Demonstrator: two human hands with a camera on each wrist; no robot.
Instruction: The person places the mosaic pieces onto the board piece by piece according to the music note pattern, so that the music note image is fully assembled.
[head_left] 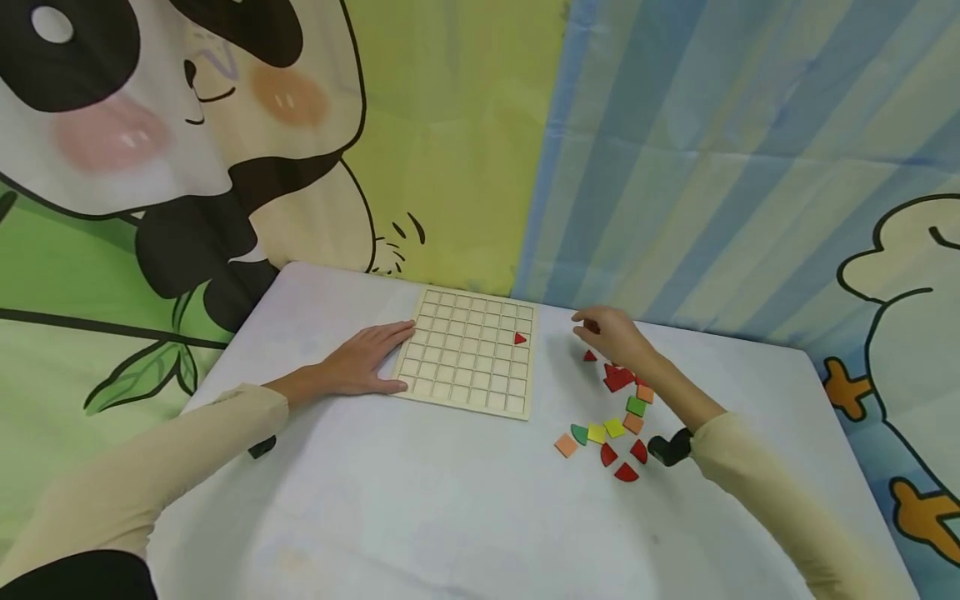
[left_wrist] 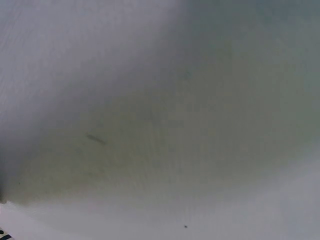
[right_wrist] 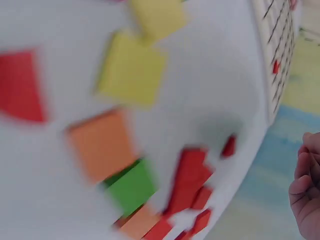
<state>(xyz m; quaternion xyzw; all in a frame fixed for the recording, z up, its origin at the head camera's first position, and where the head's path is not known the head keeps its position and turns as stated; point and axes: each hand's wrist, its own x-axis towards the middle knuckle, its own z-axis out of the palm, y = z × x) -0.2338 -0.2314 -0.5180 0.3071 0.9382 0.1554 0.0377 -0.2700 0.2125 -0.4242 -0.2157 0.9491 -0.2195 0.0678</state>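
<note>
A wooden grid board (head_left: 465, 352) lies on the white table, with one red triangle (head_left: 521, 338) in a cell near its right side. My left hand (head_left: 367, 358) rests at the board's left edge, fingers extended and thumb at the lower corner. To the right of the board, my right hand (head_left: 611, 333) hovers with loosely bent fingers; a gap shows between thumb and index finger, and nothing is visible in it. The right wrist view catches that hand (right_wrist: 307, 185) at its right edge. Just below it on the table is a loose red triangle (head_left: 590, 356).
Red pieces (head_left: 618, 379) cluster under the right forearm. Nearer lie orange squares (head_left: 566, 446), a green square (head_left: 636, 406), yellow squares (head_left: 614, 427), a green quarter circle (head_left: 579, 434) and red quarter circles (head_left: 626, 473). A printed cloth wall (head_left: 450, 167) stands behind the table.
</note>
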